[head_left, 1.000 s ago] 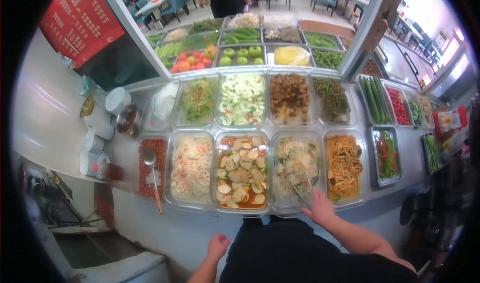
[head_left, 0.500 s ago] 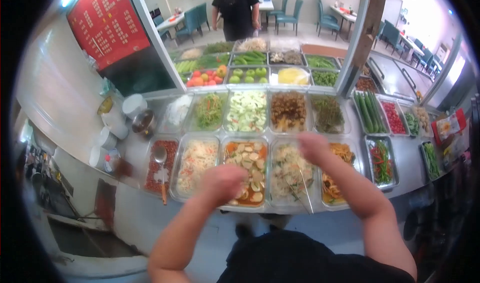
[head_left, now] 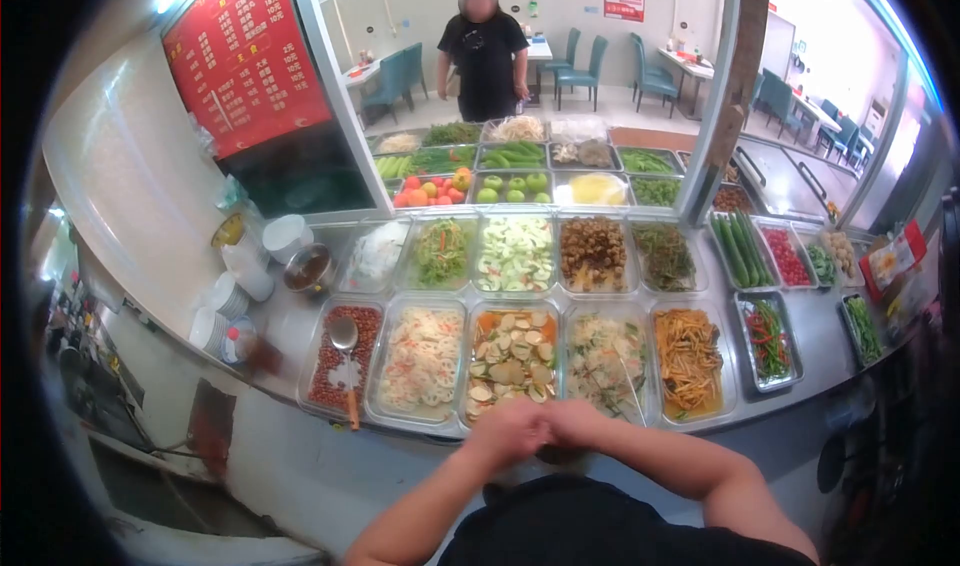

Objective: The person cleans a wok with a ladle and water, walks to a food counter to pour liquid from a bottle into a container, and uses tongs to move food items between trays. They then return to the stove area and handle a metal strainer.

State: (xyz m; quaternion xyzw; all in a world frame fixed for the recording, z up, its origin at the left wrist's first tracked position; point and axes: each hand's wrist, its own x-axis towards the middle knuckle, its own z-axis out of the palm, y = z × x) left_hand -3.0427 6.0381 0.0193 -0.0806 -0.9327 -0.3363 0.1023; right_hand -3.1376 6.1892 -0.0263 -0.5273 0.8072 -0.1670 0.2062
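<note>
My left hand (head_left: 508, 431) and my right hand (head_left: 578, 424) meet at the counter's front edge, fingers curled and pressed together. Whatever they may hold is hidden. Just beyond them lies a glass tray of sliced vegetables in reddish sauce (head_left: 512, 351). To its right stands a tray of pale mixed salad (head_left: 605, 351) with thin metal tongs (head_left: 632, 384) resting in it. Further right is a tray of brown-orange strips (head_left: 688, 361). On the left are a tray of pale sliced salad (head_left: 415, 356) and a peanut tray (head_left: 325, 366) with a wooden-handled spoon (head_left: 344, 338) in it.
A second row holds cucumber salad (head_left: 515, 253), brown chunks (head_left: 593, 253) and other dishes. Raw produce, including green apples (head_left: 512, 188), sits behind. Bowls (head_left: 287, 236) stand left, whole cucumbers (head_left: 742, 251) right. A window post (head_left: 715, 116) rises there. A person (head_left: 482, 56) stands beyond the counter.
Both hands have come down and inward from above the trays, and now touch each other at the front edge. The view has tilted up slightly, showing more of the person opposite.
</note>
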